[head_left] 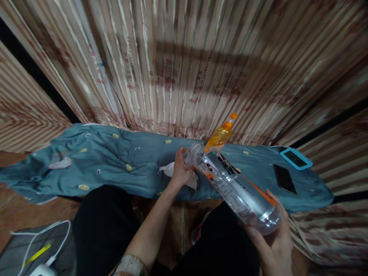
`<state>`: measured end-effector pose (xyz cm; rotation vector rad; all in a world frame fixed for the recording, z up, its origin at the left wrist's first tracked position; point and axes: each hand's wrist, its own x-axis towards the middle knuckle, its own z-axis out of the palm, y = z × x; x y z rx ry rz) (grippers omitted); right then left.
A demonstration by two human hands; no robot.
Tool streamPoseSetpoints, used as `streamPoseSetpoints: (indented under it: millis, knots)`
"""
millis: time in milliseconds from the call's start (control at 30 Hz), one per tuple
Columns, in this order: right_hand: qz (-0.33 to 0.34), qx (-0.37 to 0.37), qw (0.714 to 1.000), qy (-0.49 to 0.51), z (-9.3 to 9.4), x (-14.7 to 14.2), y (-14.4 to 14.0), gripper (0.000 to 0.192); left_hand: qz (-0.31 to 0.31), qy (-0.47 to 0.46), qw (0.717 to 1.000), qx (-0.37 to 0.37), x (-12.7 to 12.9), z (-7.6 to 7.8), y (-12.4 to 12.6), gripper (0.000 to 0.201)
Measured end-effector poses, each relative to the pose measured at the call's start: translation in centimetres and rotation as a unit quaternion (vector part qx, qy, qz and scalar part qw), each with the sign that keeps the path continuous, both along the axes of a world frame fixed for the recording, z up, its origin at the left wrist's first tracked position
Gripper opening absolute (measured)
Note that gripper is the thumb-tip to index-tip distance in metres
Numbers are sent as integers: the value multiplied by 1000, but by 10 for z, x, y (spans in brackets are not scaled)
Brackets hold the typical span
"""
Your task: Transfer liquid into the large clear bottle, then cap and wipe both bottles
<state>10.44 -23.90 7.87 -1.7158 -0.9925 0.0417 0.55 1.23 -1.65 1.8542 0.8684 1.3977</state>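
Curtains (184, 65) back a bench under teal cloth (115, 165), bearing two phones (284, 178), an orange bottle (221, 135). Right hand (273, 241) grips a tilted clear bottle (235, 188); left hand (181, 170) clasps tissue (169, 168) at its neck.

The clear bottle's label (230, 180), just beyond the right fingers (258, 234), carries print too blurred to read; nothing else is legible.

bottle (235, 184) label print unreadable; right hand (273, 245) cut by bottom edge; curtain (186, 65) blurred.
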Motion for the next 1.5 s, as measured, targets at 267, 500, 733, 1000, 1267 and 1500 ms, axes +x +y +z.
streamPoseSetpoints:
  millis: [267,500,733,1000,1267,1500]
  knots:
    - [-12,16,1000,-24,-6,5,0,86,-9,-13,1000,-3,0,4,1,70]
    - [-4,21,999,29,-7,4,0,89,-14,-18,1000,6,0,5,1,65]
    - [-12,14,998,56,-10,7,1,93,-16,-17,1000,-4,2,3,1,68]
    - [-3,23,997,70,-14,10,1,92,-23,-12,999,-29,4,4,1,74]
    - [6,21,997,78,-13,11,1,91,-27,-7,999,-20,3,3,1,74]
    - [7,11,998,68,-13,14,1,93,-33,-9,999,-6,4,1,2,72]
